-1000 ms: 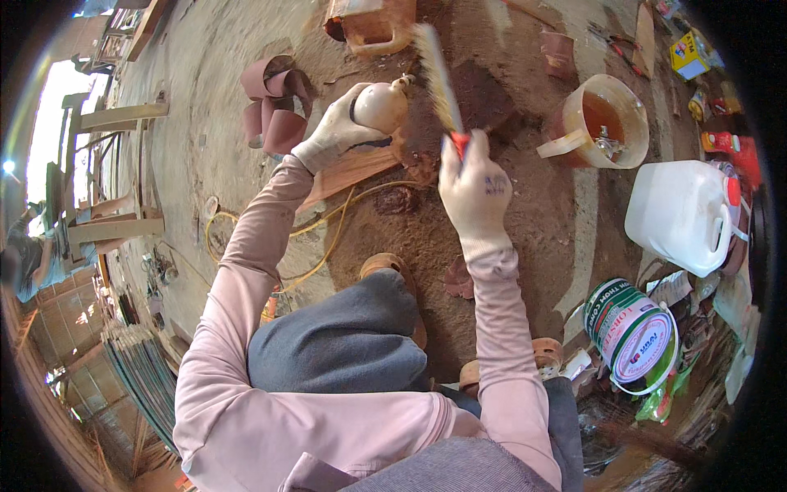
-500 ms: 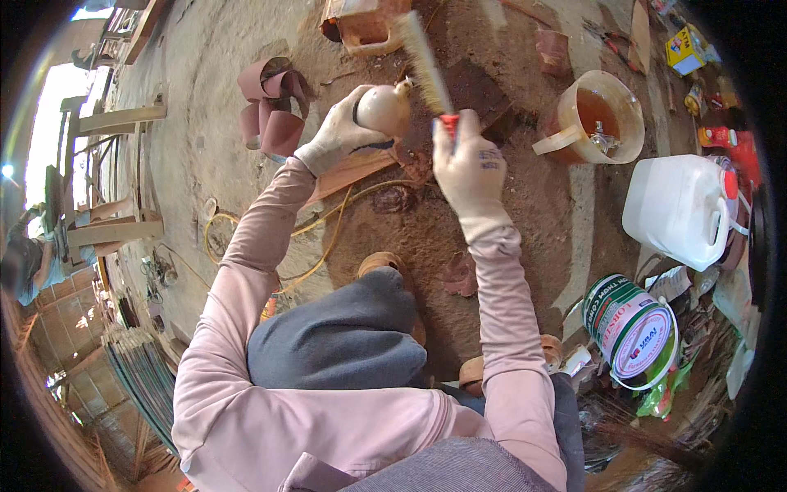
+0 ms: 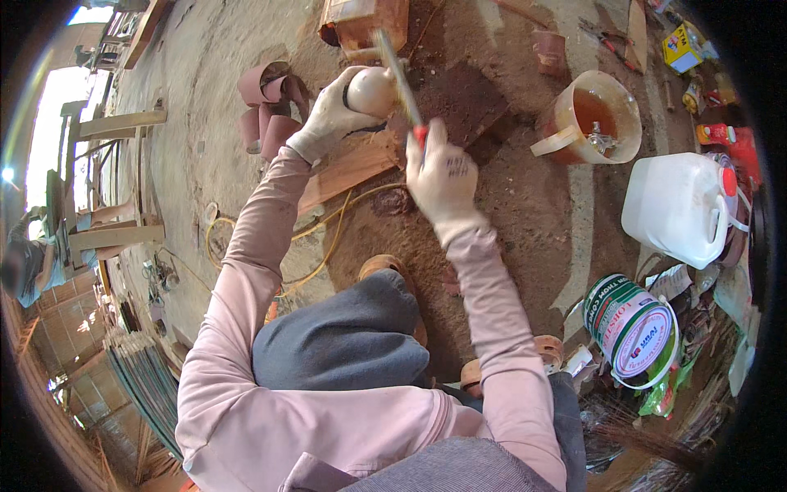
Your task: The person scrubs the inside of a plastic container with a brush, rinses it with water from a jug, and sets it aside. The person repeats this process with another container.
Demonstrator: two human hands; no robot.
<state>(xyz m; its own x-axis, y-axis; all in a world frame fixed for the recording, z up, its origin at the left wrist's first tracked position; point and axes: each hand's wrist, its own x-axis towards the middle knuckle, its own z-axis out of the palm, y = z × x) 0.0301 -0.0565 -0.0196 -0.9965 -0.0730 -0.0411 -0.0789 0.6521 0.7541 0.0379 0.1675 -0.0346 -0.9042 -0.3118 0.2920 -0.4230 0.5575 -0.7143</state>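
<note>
My left hand, in a pale glove, is closed around a smooth, round, cream-coloured object. In the earlier frame a small metal fitting shows at its far end. My right hand, gloved too, grips the red handle of a long bristle brush. The bristles lie against or just beside the round object's right side; which of the two I cannot tell. Below my left hand a reddish wooden board lies on the ground, and a dark flat sheet lies right of the brush.
Rolled reddish-brown abrasive sheets lie left. A stained cut plastic jug is beyond the brush. On the right stand a handled pitcher with amber liquid, a white jerrycan and a paint bucket. A yellow hose curves nearby.
My right hand and the brush have moved left and slightly nearer me, bringing the bristles across the round object's right side. The left hand has shifted slightly left and away with the object.
</note>
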